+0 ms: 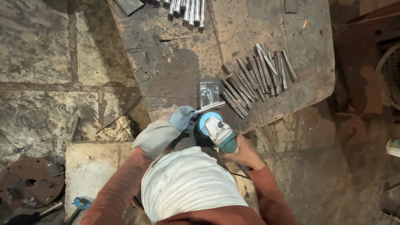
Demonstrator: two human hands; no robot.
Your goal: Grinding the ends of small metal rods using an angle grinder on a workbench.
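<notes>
My left hand point(182, 118), in a grey-blue work glove, pinches a short metal rod point(209, 107) at the near edge of the steel workbench point(175, 71). My right hand point(245, 152), bare, grips the body of a teal and white angle grinder point(217, 131) whose disc sits right under the rod's end. A small shiny metal plate point(208, 94) stands just behind the rod. A pile of several cut metal rods point(256, 75) lies to the right of it on the bench.
More rods point(187, 11) lie at the bench's far edge. A rusty round disc point(30, 181) rests on the stone floor at lower left, near a concrete block point(89, 166) and a blue-handled tool point(81, 203). Crumpled rag point(118, 128) lies under the bench edge.
</notes>
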